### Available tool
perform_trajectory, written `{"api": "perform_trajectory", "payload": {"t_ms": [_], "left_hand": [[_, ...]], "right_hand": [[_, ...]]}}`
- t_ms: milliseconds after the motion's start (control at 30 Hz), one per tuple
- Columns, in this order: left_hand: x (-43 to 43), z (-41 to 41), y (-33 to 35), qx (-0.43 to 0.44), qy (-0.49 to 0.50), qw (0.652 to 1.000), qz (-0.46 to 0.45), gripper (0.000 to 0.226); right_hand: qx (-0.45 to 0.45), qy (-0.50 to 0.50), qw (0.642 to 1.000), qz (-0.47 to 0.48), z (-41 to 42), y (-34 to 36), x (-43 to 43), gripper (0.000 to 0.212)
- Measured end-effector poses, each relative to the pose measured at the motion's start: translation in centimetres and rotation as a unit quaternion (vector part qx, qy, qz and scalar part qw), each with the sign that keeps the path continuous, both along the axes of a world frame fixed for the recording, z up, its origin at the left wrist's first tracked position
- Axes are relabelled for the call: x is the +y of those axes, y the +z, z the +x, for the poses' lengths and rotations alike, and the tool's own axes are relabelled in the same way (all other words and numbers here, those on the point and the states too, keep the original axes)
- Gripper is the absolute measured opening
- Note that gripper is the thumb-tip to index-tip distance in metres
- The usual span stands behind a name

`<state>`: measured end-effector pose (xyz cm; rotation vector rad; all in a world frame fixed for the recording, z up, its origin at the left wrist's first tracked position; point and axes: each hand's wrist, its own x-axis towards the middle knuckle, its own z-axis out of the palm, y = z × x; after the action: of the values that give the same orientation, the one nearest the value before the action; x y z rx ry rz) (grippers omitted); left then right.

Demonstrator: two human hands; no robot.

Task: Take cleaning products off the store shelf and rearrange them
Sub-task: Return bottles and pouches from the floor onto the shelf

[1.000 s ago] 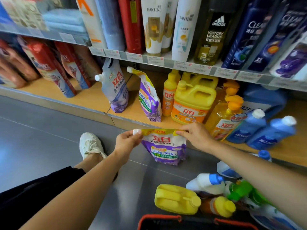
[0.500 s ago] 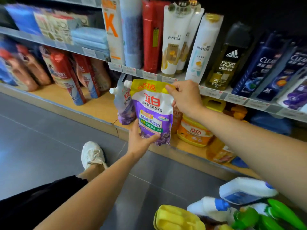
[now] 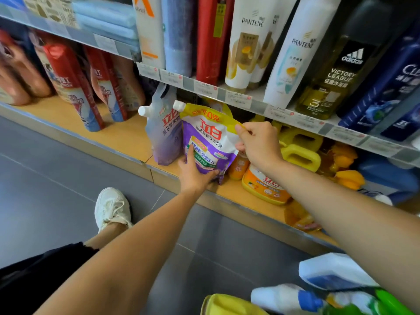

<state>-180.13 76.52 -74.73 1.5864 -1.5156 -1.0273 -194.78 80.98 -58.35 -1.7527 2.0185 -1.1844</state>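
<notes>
A soft purple refill pouch [image 3: 210,142] stands upright at the front of the lowest wooden shelf board [image 3: 127,137]. It is glossy plastic film with a yellow band across the top, a white panel with red lettering and a white screw spout on its upper left corner. Its base is down at the board; whether its weight rests there cannot be told.

The left hand [image 3: 193,176] grips the pouch's lower left part, one finger lying up the front and the thumb across the bottom edge. The right hand [image 3: 259,144] pinches the pouch's upper right corner, thumb on the yellow band, the other fingers curled behind the film.

Touching the pouch's left side is a paler lilac pouch [image 3: 161,133] of the same slumped shape, with its own white spout. Further left of the pouch lean tall red-capped bottles [image 3: 72,87], smooth and narrow. Just right of the pouch, partly behind the right hand, stands a small orange bottle [image 3: 237,167]; beyond it are a squat yellow jug with an orange label [image 3: 266,187] and a blocky yellow jug with a moulded handle [image 3: 300,153].

Above the pouch runs a rail of price tags [image 3: 204,87], and over that stand tall white Pantene bottles [image 3: 245,46] and a clear adidas bottle [image 3: 336,76] of yellow liquid with a black cap.

Below the pouch lies a smooth grey floor [image 3: 56,178] with a white laced shoe [image 3: 112,208]; lower right of the pouch lies a white bottle with a blue cap [image 3: 286,298].
</notes>
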Motion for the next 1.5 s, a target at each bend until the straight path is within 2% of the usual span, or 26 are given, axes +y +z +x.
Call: {"api": "perform_trajectory", "payload": {"t_ms": [33,100,167,233,300,333,400,433,533,667,800,867,933,967,1033,1100,1233,1333,1400,1500], "left_hand": [[-0.1,0.8,-0.1,0.003,-0.022,1.0,-0.002,0.112],[0.5,3.0,-0.1,0.011,-0.005,1.0,-0.014,0.087],[1.0,5.2,1.1,0.019,0.117,0.992,-0.044,0.062],[0.0,6.9,3.1,0.034,0.256,0.963,-0.08,0.063],[-2.0,8.3,5.3,0.025,0.296,0.949,-0.106,0.074],[-3.1,8.9,6.5,0.02,0.266,0.958,-0.105,0.069],[-4.9,10.0,8.5,-0.004,0.177,0.98,-0.088,0.03],[-5.5,10.4,9.2,-0.033,0.155,0.983,-0.091,0.019],[-6.4,11.5,10.8,-0.093,0.151,0.978,-0.109,0.031],[-5.7,12.8,13.8,-0.113,0.17,0.967,-0.152,0.03],[-2.5,15.3,17.5,-0.139,0.116,0.966,-0.184,0.027],[0.3,16.6,19.1,-0.152,0.081,0.964,-0.203,0.025],[3.6,17.7,20.5,-0.164,0.053,0.961,-0.218,0.025],[5.3,18.1,21.1,-0.162,0.039,0.96,-0.225,0.025],[8.8,18.7,22.3,-0.156,0.015,0.96,-0.231,0.023],[12.0,18.8,23.3,-0.148,-0.012,0.959,-0.239,0.022],[18.2,17.5,25.3,-0.119,-0.094,0.953,-0.261,0.025],[22.9,15.2,26.4,-0.093,-0.179,0.947,-0.249,0.019],[25.8,13.4,26.7,-0.065,-0.225,0.942,-0.239,0.017],[29.6,10.8,26.5,-0.017,-0.266,0.935,-0.233,0.016]], "right_hand": [[-0.002,-0.01,1.0,-0.004,0.1,-0.1,-0.1,0.053],[-0.003,-0.02,1.0,-0.006,0.3,-0.1,-0.2,0.052],[0.0,-0.022,1.0,0.004,0.7,-0.2,-0.1,0.05],[0.004,-0.023,0.999,0.024,1.2,-0.3,0.2,0.051],[0.002,-0.026,0.999,0.04,1.6,0.0,0.7,0.051],[-0.002,-0.027,0.999,0.048,1.7,0.2,0.9,0.051],[-0.018,-0.028,0.998,0.061,1.7,0.7,1.1,0.049],[-0.028,-0.028,0.997,0.07,1.7,1.0,1.2,0.048],[-0.04,-0.026,0.994,0.1,1.7,1.6,1.3,0.051],[-0.064,-0.036,0.988,0.137,1.8,2.3,1.4,0.052],[-0.124,-0.04,0.978,0.164,2.1,2.7,1.7,0.051],[-0.13,-0.025,0.977,0.166,2.6,3.2,2.4,0.041],[-0.127,-0.018,0.98,0.154,3.3,4.0,3.7,0.011],[-0.118,-0.016,0.983,0.139,3.7,4.7,4.7,0.017],[-0.101,0.0,0.99,0.103,4.4,6.2,7.2,0.041],[-0.109,0.053,0.99,0.075,4.9,8.1,10.6,0.054],[-0.07,0.165,0.983,0.044,5.2,11.3,18.0,0.067],[-0.037,0.205,0.977,0.041,4.7,12.9,23.2,0.073],[-0.035,0.209,0.976,0.054,4.0,13.2,26.5,0.064],[-0.068,0.212,0.974,0.046,2.3,12.6,31.0,0.028]]}}
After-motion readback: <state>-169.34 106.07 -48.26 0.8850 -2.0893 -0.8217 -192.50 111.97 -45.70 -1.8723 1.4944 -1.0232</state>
